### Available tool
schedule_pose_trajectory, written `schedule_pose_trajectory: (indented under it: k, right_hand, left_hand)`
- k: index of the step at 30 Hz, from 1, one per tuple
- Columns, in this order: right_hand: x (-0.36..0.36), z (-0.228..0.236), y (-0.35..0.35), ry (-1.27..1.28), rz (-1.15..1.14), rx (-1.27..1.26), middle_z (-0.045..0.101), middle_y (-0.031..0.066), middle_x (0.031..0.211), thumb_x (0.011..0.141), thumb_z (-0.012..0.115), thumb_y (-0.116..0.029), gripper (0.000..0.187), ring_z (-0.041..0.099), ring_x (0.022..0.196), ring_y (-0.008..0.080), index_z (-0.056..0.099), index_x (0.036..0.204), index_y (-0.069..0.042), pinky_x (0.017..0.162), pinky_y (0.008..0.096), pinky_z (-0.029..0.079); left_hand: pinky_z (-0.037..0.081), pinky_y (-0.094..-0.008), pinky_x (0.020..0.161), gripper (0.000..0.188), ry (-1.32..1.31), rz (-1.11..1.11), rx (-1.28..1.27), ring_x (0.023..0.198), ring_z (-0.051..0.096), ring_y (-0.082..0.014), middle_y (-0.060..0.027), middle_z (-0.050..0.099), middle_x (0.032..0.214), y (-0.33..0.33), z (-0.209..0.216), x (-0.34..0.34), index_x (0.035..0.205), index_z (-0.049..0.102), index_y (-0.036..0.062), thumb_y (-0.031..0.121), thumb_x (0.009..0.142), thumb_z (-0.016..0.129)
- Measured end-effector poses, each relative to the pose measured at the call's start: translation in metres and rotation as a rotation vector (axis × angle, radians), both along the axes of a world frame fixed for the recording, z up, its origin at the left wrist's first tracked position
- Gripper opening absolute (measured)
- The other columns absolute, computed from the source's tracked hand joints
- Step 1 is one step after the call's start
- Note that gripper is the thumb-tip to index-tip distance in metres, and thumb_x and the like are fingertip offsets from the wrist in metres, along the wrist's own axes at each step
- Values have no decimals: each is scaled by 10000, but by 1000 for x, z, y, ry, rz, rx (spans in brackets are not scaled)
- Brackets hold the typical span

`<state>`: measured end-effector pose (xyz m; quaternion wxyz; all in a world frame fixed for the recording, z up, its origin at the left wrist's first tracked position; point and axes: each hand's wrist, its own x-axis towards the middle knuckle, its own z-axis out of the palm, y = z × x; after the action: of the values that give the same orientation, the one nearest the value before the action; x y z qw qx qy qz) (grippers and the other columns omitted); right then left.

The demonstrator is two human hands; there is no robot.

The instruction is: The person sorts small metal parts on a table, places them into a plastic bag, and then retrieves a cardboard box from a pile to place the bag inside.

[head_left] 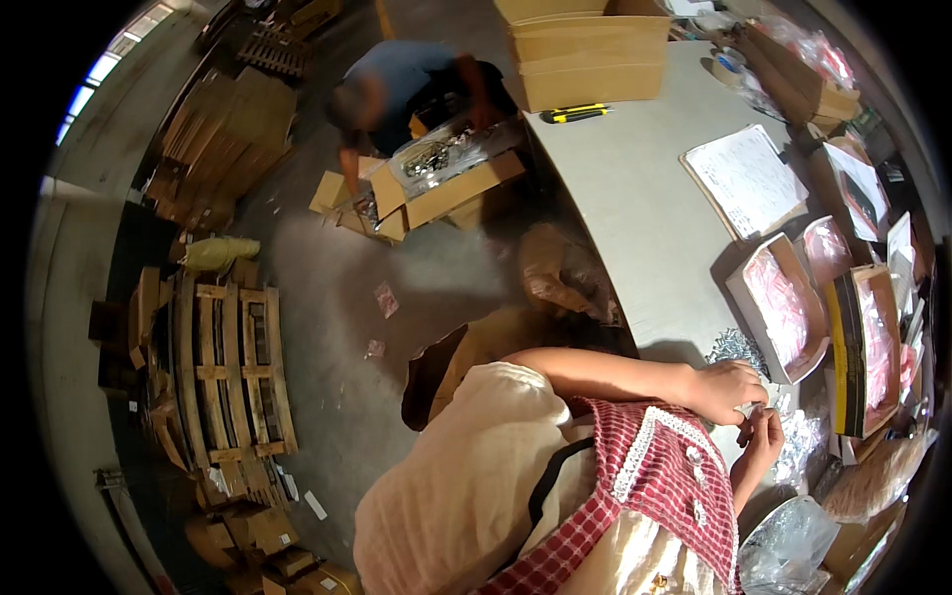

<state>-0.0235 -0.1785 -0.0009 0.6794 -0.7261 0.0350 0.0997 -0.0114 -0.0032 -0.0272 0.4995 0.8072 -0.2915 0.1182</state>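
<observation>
My left hand (729, 391) reaches across to the right side of the table, its fingers curled and pinched. Just below it, my right hand (762, 436) is closed too, with its fingertips close to those of the left. Whatever lies between the fingers is too small and hidden to make out. Beside my left hand is a heap of small silvery screws or similar metal pieces (734, 347). Crinkled clear plastic with shiny contents (796, 441) lies to the right of my right hand. An open carton of pink plastic bags (778, 302) stands beyond the heap.
On the table (635, 208) are a large carton (595, 64), yellow-black utility knives (575, 114), a clipboard (744, 178) and another carton of pink bags (875, 337). A co-worker (402, 84) bends over a floor carton (466, 188). Wooden pallets (233, 372) lean at left.
</observation>
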Motion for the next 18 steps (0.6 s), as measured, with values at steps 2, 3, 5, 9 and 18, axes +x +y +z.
schedule_pose_trajectory:
  k: [2,3,5,9,18]
  right_hand:
    - [-1,-5,-8,-14,8,-6,458,-43,610,962,606,-216,267,360,474,31,535,740,-87,430,211,247]
    - [-1,-10,-14,-20,2,0,461,-40,610,961,608,-213,263,369,475,36,542,742,-82,429,214,254]
    - [3,-19,-22,12,-16,-66,471,-29,612,956,610,-202,242,397,482,54,570,761,-64,430,221,285]
    - [11,-30,-23,-134,26,-728,661,146,793,904,669,-342,361,638,676,241,638,957,14,646,344,495]
    - [16,-62,0,-285,123,-877,598,192,1032,805,759,-273,533,636,902,385,557,1249,-57,759,450,516]
  left_hand:
    - [464,-414,885,366,-14,-5,-62,933,630,-322,-142,676,895,1,1,0,999,664,35,151,655,713]
    - [476,-418,856,343,-85,11,-82,874,642,-323,-130,674,836,-5,-5,3,979,669,44,150,655,712]
    - [494,-432,792,295,-70,-34,-42,825,654,-325,-131,680,834,-4,-2,8,959,673,44,130,679,708]
    - [519,-432,827,362,77,136,93,919,657,-356,-172,698,1010,24,11,10,1075,685,17,219,781,747]
    - [529,-375,786,361,204,255,89,923,681,-304,-136,714,1002,22,-11,20,1096,690,57,247,800,769]
